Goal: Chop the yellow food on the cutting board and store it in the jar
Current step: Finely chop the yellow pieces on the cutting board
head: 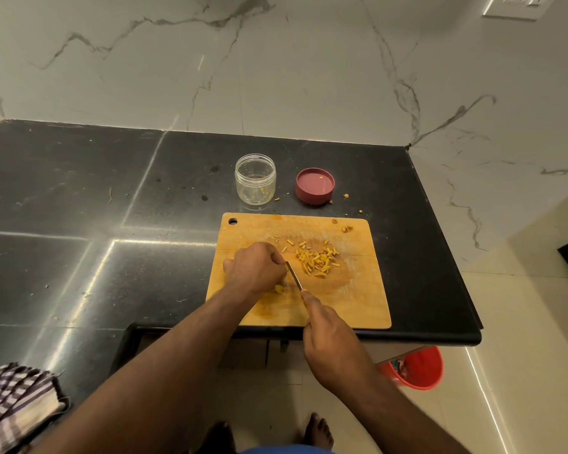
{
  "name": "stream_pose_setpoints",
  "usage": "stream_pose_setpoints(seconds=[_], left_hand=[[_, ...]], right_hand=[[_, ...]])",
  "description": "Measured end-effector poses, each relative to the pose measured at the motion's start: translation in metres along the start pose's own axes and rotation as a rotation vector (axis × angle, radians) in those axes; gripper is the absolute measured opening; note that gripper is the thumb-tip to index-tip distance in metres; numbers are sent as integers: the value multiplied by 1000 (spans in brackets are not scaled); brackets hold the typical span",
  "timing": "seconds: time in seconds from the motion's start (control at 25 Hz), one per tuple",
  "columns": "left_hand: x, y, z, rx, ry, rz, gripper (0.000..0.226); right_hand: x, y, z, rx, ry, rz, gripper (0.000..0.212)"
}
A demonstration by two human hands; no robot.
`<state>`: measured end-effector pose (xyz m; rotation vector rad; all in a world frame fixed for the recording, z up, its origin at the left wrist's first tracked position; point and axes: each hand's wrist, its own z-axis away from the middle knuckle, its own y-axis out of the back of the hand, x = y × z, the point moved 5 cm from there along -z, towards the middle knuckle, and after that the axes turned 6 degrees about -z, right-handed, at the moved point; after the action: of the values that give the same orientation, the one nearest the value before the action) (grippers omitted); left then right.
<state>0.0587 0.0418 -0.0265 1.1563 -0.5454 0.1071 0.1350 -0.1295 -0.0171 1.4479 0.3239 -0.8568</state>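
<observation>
1. The left hand rests on the rectangular wooden cutting board, fingers curled down over a small uncut piece of yellow food that shows just under them.
2. The right hand grips a thin metal-bladed knife, forefinger laid along its spine; the blade lies just beside the left fingers.
3. A pile of chopped yellow sticks lies right of the blade.
4. Beyond the left fingers, off the board, stands a clear round empty jar, with a round pink lid beside it.

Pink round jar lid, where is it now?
In the head view, the pink round jar lid lies upturned on the black counter, right of the clear open jar, beyond the wooden cutting board.
</observation>
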Motion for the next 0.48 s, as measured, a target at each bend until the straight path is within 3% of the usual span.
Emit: stream_pose_setpoints(seconds=[0.48], left_hand=[[-4,-1,-1,-7,10,26,12]], right_hand=[[-4,7,5,33,13,-36,53]])
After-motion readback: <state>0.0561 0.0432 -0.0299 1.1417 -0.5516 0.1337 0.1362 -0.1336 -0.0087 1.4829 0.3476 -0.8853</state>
